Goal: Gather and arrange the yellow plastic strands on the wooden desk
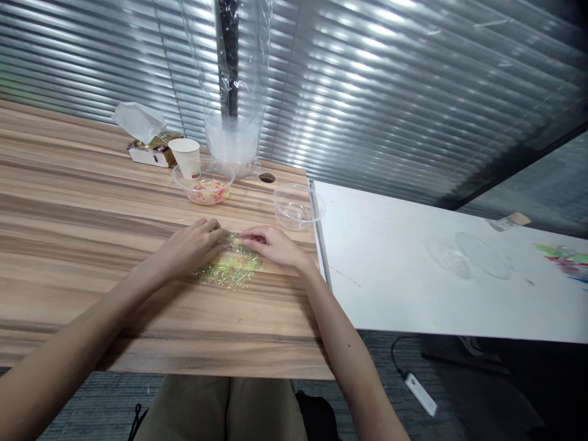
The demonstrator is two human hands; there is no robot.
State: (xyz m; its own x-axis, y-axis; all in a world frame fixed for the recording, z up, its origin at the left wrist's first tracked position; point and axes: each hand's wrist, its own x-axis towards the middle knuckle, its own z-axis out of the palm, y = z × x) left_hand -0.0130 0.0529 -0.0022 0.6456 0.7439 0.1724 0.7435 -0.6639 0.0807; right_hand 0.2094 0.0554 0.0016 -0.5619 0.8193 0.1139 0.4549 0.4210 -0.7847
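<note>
A clear, crinkled plastic bag (232,269) with shiny yellow-green bits lies flat on the wooden table in front of me. My left hand (199,242) is at its upper left corner, fingers bent and closed on the edge. From the other side my right hand (271,244) pinches the upper right edge between thumb and fingers. Only a short stretch of bag shows between the two hands. Just beyond them stands a clear plastic bowl (225,173) with small pink, orange and yellow pieces (209,192) at its bottom. A second clear bowl (294,214) is near my right hand.
Behind the bowls are a paper cup (186,156), a tissue box (149,154) and a bagged stack of clear bowls (232,144). A white table (381,245) adjoins on the right, bearing clear round lids (482,255) and colourful strips (563,260). A power strip (420,394) lies below.
</note>
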